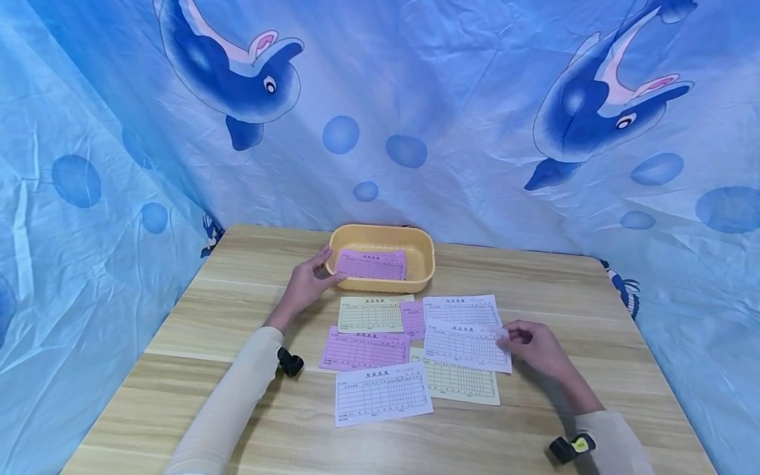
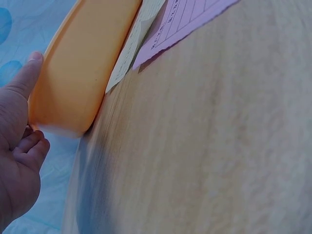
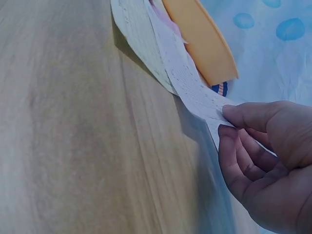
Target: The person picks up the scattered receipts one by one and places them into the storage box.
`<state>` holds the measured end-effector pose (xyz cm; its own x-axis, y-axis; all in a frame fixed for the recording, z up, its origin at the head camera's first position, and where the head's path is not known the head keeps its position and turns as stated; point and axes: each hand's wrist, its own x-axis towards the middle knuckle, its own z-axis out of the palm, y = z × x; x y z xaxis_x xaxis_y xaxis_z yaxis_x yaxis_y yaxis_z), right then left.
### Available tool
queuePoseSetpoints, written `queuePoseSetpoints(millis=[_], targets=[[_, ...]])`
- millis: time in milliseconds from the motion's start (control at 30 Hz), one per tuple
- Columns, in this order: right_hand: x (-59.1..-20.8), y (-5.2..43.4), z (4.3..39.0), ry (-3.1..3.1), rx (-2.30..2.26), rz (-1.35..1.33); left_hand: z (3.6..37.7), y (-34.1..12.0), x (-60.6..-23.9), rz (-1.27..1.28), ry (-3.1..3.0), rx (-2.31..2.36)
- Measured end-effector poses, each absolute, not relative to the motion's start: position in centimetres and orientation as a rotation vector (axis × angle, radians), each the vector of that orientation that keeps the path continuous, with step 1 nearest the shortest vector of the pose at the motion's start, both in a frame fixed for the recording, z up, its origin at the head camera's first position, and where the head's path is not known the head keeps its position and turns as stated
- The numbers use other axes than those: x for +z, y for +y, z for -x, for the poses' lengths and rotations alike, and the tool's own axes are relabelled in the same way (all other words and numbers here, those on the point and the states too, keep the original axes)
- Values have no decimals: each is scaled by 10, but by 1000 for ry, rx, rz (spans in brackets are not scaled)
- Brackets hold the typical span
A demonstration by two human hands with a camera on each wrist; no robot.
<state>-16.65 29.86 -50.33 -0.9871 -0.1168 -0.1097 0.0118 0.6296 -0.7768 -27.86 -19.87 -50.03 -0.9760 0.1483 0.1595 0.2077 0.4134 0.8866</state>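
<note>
A yellow plastic tray (image 1: pixel 423 262) stands at the far middle of the wooden table and holds a pink form (image 1: pixel 371 264). My left hand (image 1: pixel 309 284) grips the tray's left end, thumb along its rim; in the left wrist view the thumb (image 2: pixel 24 78) lies against the tray's wall (image 2: pixel 83 63). Several paper forms, white, yellow and pink, are spread in front of the tray. My right hand (image 1: pixel 531 343) pinches the right edge of a white form (image 1: pixel 466 346); in the right wrist view that white form (image 3: pixel 187 80) is lifted off the table between thumb and fingers (image 3: pixel 243 114).
The wooden table (image 1: pixel 237 422) is ringed by a blue dolphin-print cloth (image 1: pixel 475 119) at the back and both sides. Another white form (image 1: pixel 382 394) lies nearest me, a pink one (image 1: pixel 363 349) and yellow ones (image 1: pixel 371 313) beside it.
</note>
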Motion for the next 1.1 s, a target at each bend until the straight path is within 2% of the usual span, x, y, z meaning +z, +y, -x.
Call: queuePoseSetpoints(millis=[1100], targets=[[-453, 284, 187, 2697, -1457, -38, 278, -200, -500, 340, -2594, -1652]])
